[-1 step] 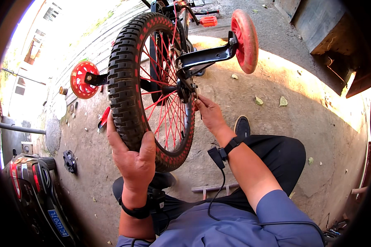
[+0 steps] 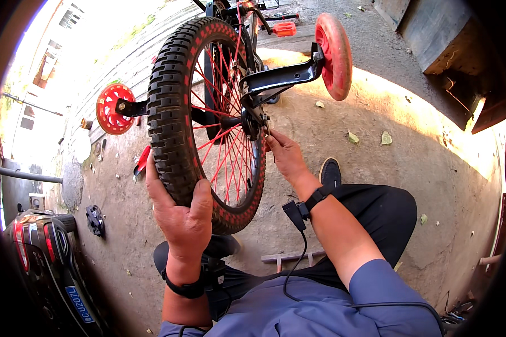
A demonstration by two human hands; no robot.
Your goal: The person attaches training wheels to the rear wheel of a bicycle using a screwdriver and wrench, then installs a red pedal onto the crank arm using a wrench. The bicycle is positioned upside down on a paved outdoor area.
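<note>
In the head view a small bicycle's wheel with a knobbly black tyre, red spokes and red dashes fills the middle. My left hand grips the tyre's lower left side, thumb and fingers around it. My right hand pinches at the hub end, just under the black training-wheel bracket; what is between the fingertips is too small to make out. Red training wheels stand to the right and left of the tyre. A red pedal shows on the frame behind.
Below me is concrete ground with leaves and my legs. A dark parked car is at lower left, near a black object on the ground. A red item lies left of the tyre. Dark panels stand at upper right.
</note>
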